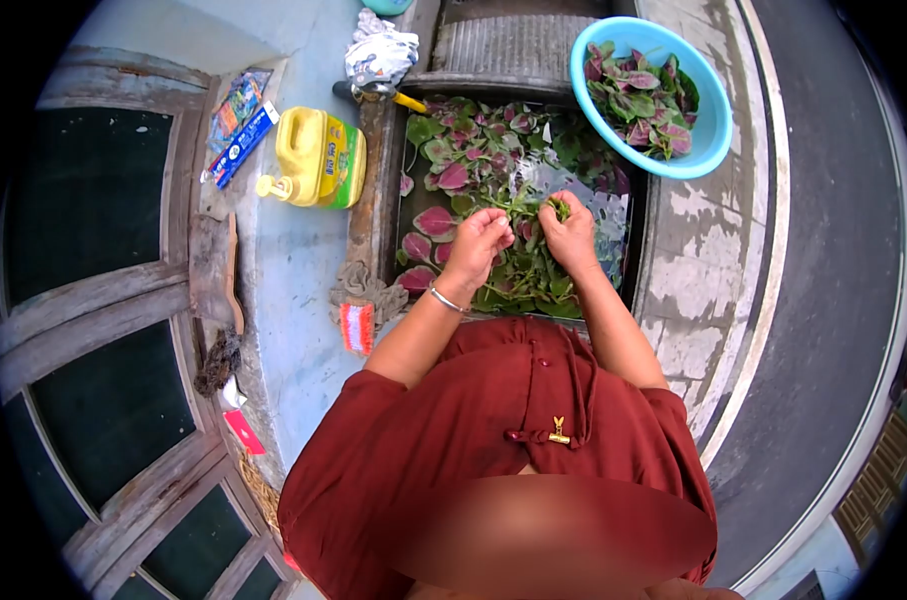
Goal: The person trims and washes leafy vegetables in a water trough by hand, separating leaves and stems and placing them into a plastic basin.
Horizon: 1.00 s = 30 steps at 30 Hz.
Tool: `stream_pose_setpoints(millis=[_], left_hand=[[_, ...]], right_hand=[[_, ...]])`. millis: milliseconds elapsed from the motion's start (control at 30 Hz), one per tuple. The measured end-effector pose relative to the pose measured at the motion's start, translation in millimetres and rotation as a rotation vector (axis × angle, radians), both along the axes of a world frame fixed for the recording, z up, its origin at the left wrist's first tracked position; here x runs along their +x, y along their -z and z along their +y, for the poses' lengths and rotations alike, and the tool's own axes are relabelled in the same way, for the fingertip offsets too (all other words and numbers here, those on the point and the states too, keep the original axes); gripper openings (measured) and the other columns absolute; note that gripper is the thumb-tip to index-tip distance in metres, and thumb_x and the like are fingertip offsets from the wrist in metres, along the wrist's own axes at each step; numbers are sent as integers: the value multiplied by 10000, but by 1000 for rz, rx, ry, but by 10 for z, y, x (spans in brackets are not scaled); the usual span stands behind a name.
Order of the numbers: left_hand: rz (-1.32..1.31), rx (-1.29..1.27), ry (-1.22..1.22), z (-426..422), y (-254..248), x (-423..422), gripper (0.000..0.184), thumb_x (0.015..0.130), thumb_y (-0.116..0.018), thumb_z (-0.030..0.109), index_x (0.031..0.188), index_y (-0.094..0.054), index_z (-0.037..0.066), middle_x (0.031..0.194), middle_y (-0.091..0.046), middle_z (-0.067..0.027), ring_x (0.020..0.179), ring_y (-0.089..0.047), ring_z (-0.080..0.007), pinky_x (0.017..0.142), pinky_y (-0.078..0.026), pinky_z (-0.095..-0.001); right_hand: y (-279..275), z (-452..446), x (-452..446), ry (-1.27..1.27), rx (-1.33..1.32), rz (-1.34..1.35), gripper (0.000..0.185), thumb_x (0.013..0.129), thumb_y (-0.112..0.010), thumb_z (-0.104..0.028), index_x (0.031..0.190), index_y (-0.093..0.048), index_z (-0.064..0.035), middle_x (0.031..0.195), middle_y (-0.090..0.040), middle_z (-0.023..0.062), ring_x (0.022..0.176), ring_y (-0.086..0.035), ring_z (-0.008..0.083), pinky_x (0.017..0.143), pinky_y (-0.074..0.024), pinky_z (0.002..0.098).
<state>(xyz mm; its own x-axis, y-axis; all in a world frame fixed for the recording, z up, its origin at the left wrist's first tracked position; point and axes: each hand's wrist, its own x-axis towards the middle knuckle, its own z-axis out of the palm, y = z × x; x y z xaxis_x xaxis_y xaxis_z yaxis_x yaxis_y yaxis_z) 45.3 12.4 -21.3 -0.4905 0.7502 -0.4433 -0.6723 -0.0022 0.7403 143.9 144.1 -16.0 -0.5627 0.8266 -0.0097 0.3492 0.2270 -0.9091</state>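
Note:
Red-and-green amaranth leaves (pixel 453 178) float in a dark sink (pixel 637 225) of water in front of me. Above the water, my right hand (pixel 570 240) is closed around a small bunch of green stems (pixel 560 208). To its left, my left hand (pixel 478 248), with a silver bracelet on the wrist, is closed in a pinch. Thin pale stems show near its fingertips, but what it grips is unclear. A light-blue basin (pixel 715 110) holding more amaranth leaves (pixel 641 95) sits at the sink's upper right corner.
A yellow pump jug (pixel 318 160) stands left of the sink. Below it lie a grey rag (pixel 373 288) and a red-and-white scrubbing brush (pixel 356 328). A crumpled cloth (pixel 381 52) and a yellow-tipped handle (pixel 409 102) are at the upper left. A ribbed washboard slab (pixel 508 50) lies behind.

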Motion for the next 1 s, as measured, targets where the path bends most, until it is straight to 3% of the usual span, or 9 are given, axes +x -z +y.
stream_pose_setpoints(millis=[33, 100, 267, 433, 600, 633, 733, 900, 1000], left_hand=[[-126, 13, -4, -21, 13, -28, 98, 880, -557, 119, 961, -546, 64, 795, -567, 5, 730, -559, -100, 731, -488, -258], [-253, 25, -6, -65, 47, -63, 93, 881, -554, 122, 960, -547, 72, 785, -567, 2, 733, -561, -112, 754, -494, -287], [-583, 104, 32, -85, 82, -70, 83, 881, -545, 132, 947, -561, 85, 777, -572, 2, 745, -555, -136, 833, -466, -387], [-631, 121, 73, -9, 34, -53, 88, 884, -540, 134, 947, -572, 82, 776, -577, -1, 752, -549, -142, 831, -451, -370], [-594, 137, 102, -33, 69, -36, 62, 879, -543, 124, 916, -569, 83, 765, -579, -4, 730, -557, -146, 786, -471, -359], [-589, 116, 101, -18, 19, -31, 44, 874, -550, 120, 897, -561, 84, 757, -577, -7, 717, -558, -146, 776, -477, -354], [-614, 110, 119, 6, 10, -48, 46, 877, -543, 120, 886, -560, 79, 748, -577, -13, 714, -557, -152, 779, -472, -360], [-654, 121, 128, -12, 50, -65, 41, 873, -547, 121, 877, -561, 82, 736, -574, -20, 710, -553, -161, 789, -465, -386], [-634, 113, 126, -17, 44, -66, 35, 873, -546, 120, 874, -561, 88, 734, -572, -15, 709, -553, -159, 790, -469, -392]], right_hand=[[5, 42, 35, -38, -81, 69, 136, 782, -594, -150, 833, -581, -25, 587, -547, 103, 513, -495, 146, 529, -425, 295], [-31, 110, 93, -87, -179, 121, 139, 804, -596, -152, 836, -568, -20, 618, -546, 67, 561, -468, 104, 548, -415, 272], [-172, 125, 107, -154, -163, 162, 150, 800, -617, -143, 839, -550, -15, 701, -575, 79, 626, -504, 123, 603, -429, 271], [-173, 52, 21, -278, -145, 131, 217, 783, -628, -141, 975, -626, -41, 888, -657, 121, 800, -633, 207, 720, -478, 291], [-72, 10, 56, -303, -148, 63, 223, 780, -632, -186, 961, -633, -55, 774, -650, 141, 696, -638, 214, 638, -489, 308], [-61, 5, 57, -300, -127, 20, 152, 800, -620, -114, 923, -637, -25, 768, -663, 67, 710, -608, 95, 649, -486, 254], [-165, 47, 46, -297, -110, 14, 304, 782, -641, -221, 1026, -637, -40, 827, -667, 138, 753, -624, 154, 721, -486, 298], [-192, 64, 34, -343, -182, -85, 253, 772, -650, -262, 896, -651, -41, 732, -644, 128, 672, -602, 158, 653, -478, 309], [-190, 34, 35, -342, -65, -18, 232, 766, -649, -241, 874, -643, -35, 755, -642, 148, 703, -634, 219, 661, -485, 322]])
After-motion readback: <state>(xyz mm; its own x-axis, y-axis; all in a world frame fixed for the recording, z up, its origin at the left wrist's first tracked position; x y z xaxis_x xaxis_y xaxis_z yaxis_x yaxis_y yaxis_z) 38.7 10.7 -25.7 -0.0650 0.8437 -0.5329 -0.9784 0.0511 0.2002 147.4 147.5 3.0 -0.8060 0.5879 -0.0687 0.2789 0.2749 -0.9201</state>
